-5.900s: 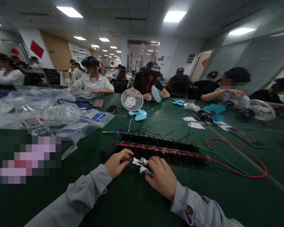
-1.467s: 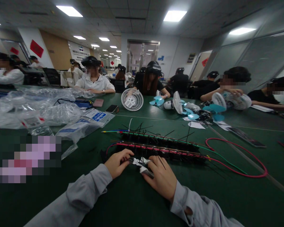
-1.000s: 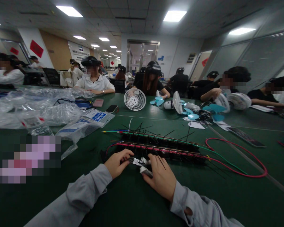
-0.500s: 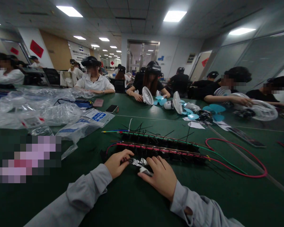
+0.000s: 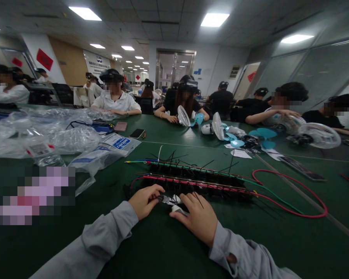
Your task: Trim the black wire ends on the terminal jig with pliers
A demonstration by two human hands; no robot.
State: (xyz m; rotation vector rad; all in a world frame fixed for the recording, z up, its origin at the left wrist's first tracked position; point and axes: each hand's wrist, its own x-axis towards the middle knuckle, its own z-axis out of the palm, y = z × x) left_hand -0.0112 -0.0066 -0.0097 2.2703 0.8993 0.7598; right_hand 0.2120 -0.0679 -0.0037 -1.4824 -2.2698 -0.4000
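Observation:
My right hand [image 5: 196,215] is closed round the white-and-grey handles of small cutting pliers [image 5: 174,202], whose jaws point left. Close to the jaw tips, my left hand [image 5: 145,200] has thumb and fingers pinched together at the near edge of a wire harness; what they hold, if anything, is too small to make out. The harness [image 5: 192,183] lies across the table in two long black rows, with red and green wires along them and thin black tie ends sticking up. Red and green wires loop out to its right.
Clear plastic bags [image 5: 55,135] cover the left side of the green table [image 5: 151,244]. A phone [image 5: 137,134] lies beyond the harness. Across the table, people handle fan parts, with blue blades [image 5: 263,136] and a white fan guard [image 5: 322,135] near them.
My hands and the harness are nearly unchanged; the pliers' handles look slightly closer together. Across the table, a person has lifted a blue blade to a fan, and another's arm has moved left.

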